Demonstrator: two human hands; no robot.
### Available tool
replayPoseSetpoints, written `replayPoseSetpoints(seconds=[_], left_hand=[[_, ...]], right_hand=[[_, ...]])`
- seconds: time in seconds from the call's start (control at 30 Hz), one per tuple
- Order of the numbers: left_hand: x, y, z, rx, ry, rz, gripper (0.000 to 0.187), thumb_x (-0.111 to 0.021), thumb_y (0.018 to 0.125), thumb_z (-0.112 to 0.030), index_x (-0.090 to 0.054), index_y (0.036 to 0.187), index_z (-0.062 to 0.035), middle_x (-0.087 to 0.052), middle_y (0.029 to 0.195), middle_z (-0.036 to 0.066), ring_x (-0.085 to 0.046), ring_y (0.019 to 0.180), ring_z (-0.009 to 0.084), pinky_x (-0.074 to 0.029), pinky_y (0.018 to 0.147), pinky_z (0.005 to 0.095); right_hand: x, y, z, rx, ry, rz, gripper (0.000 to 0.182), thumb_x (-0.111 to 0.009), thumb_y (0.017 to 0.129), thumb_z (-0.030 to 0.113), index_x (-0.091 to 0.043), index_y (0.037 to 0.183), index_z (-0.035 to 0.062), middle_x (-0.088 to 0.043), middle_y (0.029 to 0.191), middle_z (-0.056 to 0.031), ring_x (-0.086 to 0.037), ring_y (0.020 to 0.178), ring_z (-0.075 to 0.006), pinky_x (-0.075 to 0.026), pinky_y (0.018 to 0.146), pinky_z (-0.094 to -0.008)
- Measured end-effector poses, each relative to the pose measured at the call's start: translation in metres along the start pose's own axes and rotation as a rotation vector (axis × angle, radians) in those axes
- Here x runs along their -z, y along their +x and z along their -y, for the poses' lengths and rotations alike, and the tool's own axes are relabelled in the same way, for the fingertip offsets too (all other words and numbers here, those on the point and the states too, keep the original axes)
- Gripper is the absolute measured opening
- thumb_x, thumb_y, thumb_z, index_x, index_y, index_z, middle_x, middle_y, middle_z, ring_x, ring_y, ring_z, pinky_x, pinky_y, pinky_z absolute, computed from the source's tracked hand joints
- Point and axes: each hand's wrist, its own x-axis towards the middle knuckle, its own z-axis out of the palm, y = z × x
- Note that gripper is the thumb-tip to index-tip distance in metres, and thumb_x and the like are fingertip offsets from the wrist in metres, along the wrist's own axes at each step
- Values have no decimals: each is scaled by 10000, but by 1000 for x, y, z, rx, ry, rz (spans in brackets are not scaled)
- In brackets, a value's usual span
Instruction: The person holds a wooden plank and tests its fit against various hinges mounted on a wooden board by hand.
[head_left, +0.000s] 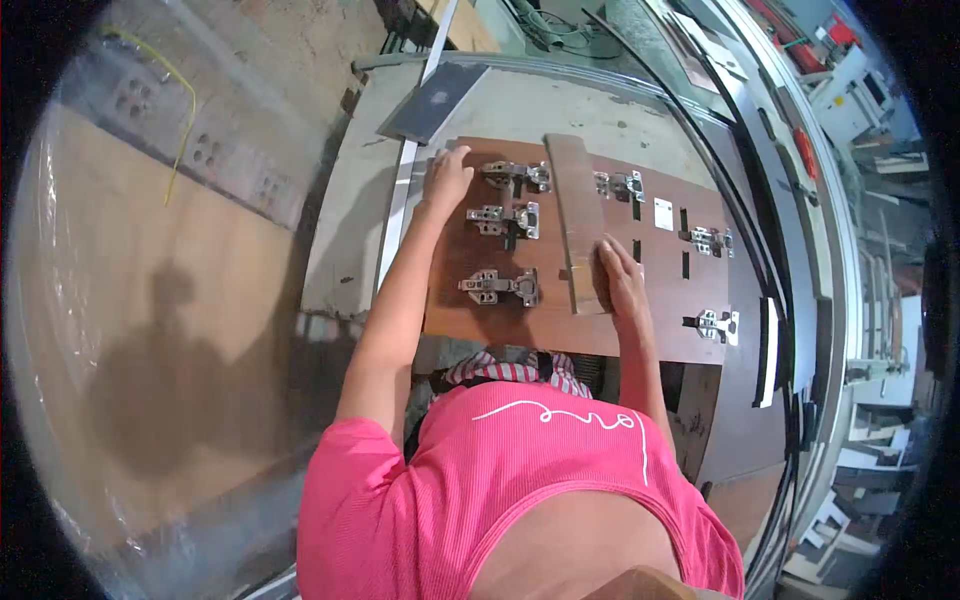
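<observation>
- Narrow brown wooden strip (577,222) lies across dark brown wooden panel (560,320), under right hand (622,282); fingers flat, gripping nothing.
- Left hand (446,178) spread flat on panel's far corner, beside silver metal hinge (515,175).

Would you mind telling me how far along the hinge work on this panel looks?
Three hinges sit in a column left of the upright wooden strip, and more on the right. The right hand rests on the strip; the left hand presses the brown panel. Dark slots on the right remain empty.
</observation>
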Motion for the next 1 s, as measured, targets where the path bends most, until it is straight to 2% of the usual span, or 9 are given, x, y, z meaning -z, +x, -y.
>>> replayPoseSetpoints(seconds=[0.03,0.13,0.33,0.4,0.47,0.63,0.7,0.93,1.0], left_hand=[[-3,-5,0,2,-36,17,368,-626,800,-140,-591,1158,-62,-579,1121,205,-528,1074,374,-432,929,437],[-8,-12,-2,-9,-88,16,347,-661,793,-177,-619,1129,-103,-560,1106,189,-532,1050,370,-438,912,439],[-15,-11,-3,-6,-20,9,233,-670,791,-189,-667,1013,-119,-557,1007,163,-528,1000,349,-438,871,440],[-17,-13,3,-42,-50,-28,236,-667,796,-193,-663,1012,-98,-563,1019,169,-535,995,345,-437,871,436],[-16,-16,9,-83,-79,-69,243,-665,800,-198,-659,1011,-77,-568,1031,175,-541,989,341,-436,872,432],[20,-57,7,-101,-269,158,355,-705,771,-183,-628,1096,-63,-570,1077,182,-559,1006,348,-435,883,427],[24,-71,0,-45,-224,256,298,-706,771,-151,-658,1054,-74,-565,1050,145,-535,1037,327,-428,908,414],[16,-79,4,-142,-67,147,296,-725,756,-184,-678,1037,-107,-565,1046,99,-503,1027,299,-396,947,391],[17,-79,4,-161,-81,156,258,-675,763,-87,-672,1021,-88,-558,1059,108,-499,1052,299,-398,955,394]], right_hand=[[-11,-1,5,-10,-2,69,553,-529,942,328,-435,1330,-56,-543,1264,-143,-494,1171,-193,-372,989,-296],[-48,5,-3,63,-9,99,434,-510,961,297,-509,1284,7,-583,934,7,-513,779,-46,-410,653,-198],[-54,8,-25,-38,-44,142,475,-513,956,306,-482,1309,-10,-596,1069,-33,-546,925,-101,-439,783,-231],[-56,-4,-5,-38,-20,215,546,-495,959,320,-414,1339,-62,-551,1239,-143,-507,1136,-183,-395,955,-296],[-53,-11,-6,-39,-52,192,537,-490,962,320,-419,1338,-56,-556,1234,-135,-507,1131,-173,-394,954,-294],[-35,-42,4,11,-203,164,516,-470,971,327,-430,1338,-33,-558,1238,-115,-504,1128,-160,-390,958,-295],[-30,-51,12,49,-117,334,484,-463,974,303,-443,1331,-22,-560,1240,-112,-502,1137,-163,-388,964,-300],[-35,-51,-15,31,-179,317,434,-460,974,258,-464,1321,-2,-560,1245,-112,-495,1155,-173,-380,976,-304],[-35,-55,-12,24,-148,327,433,-460,974,268,-471,1312,-2,-569,1223,-112,-504,1138,-176,-382,969,-305]])
